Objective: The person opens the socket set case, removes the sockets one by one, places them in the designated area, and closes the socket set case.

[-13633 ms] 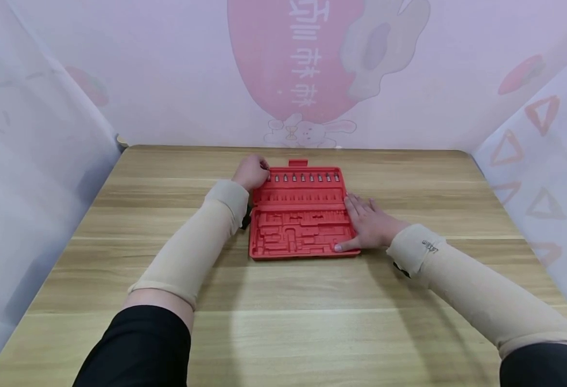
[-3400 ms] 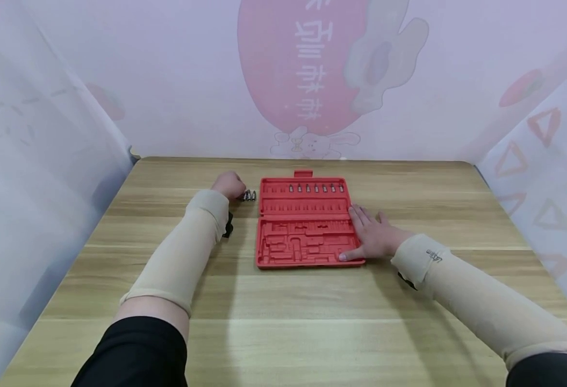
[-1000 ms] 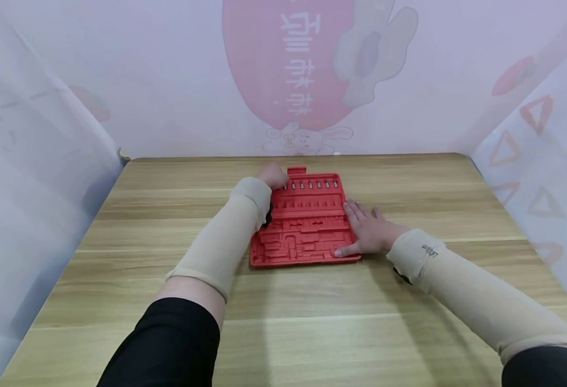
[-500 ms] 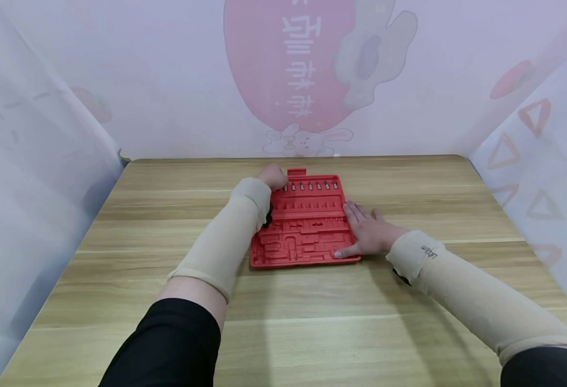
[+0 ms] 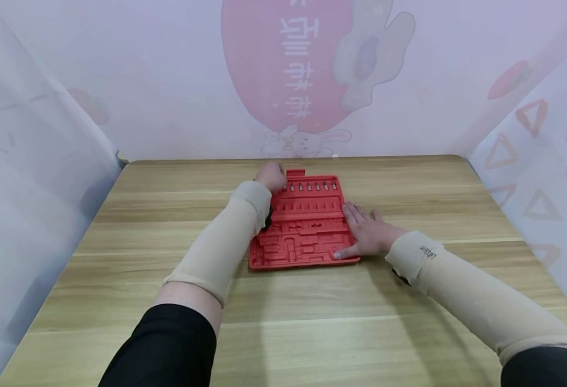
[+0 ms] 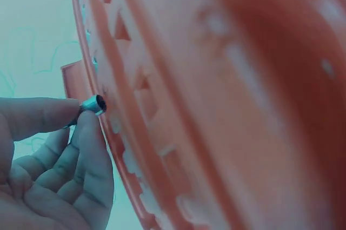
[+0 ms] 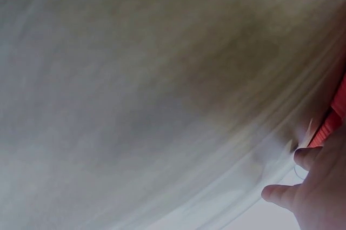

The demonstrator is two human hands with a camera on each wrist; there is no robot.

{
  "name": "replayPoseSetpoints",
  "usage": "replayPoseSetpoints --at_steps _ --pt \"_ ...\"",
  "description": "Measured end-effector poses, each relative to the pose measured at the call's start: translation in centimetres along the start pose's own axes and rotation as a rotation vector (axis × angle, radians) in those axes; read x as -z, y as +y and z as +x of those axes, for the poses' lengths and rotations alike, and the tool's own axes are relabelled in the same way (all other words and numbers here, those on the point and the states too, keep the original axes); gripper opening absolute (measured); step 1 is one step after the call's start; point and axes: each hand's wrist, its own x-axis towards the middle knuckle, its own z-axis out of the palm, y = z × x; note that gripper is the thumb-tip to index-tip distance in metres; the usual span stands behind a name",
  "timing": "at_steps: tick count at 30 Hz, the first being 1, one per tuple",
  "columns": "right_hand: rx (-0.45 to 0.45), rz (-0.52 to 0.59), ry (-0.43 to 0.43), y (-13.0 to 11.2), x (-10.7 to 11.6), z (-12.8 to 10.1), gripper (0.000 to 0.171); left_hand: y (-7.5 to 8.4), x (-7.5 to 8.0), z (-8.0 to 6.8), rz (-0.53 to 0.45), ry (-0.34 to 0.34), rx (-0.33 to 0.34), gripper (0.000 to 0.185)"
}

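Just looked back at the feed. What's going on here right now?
A person is working at an open red case on a wooden table. Their left hand has a small metal piece in its grip, pinched at the case's far left. Their right hand lies spread along the case's right edge, thumb on the near corner. A row of metal pieces sits in the far half; the near half's visible recesses hold none.

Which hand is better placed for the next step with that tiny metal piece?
Probably the left: the left hand pinches the metal piece near the far-left corner of the red case. The right hand lies spread along the case's right side, perhaps steadying it.
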Motion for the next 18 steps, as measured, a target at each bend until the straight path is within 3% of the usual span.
replayPoseSetpoints --at_steps 5,9,13,18 --pt "-0.007 -0.009 -0.002 -0.2 0.1 0.0 0.133 -0.3 0.6 -0.3 -0.066 0.027 -0.014 0.022" --pt "-0.005 0.001 0.003 -0.2 0.1 -0.1 0.133 -0.8 1.1 -0.8 -0.098 0.047 -0.009 0.003" --pt "-0.004 0.001 0.001 -0.2 0.0 -0.1 0.133 -1.4 1.5 -1.4 -0.106 0.053 -0.022 0.013" --pt "-0.001 0.005 0.000 -0.2 0.1 -0.2 0.133 -1.7 1.9 -1.8 -0.124 0.045 -0.035 0.012"
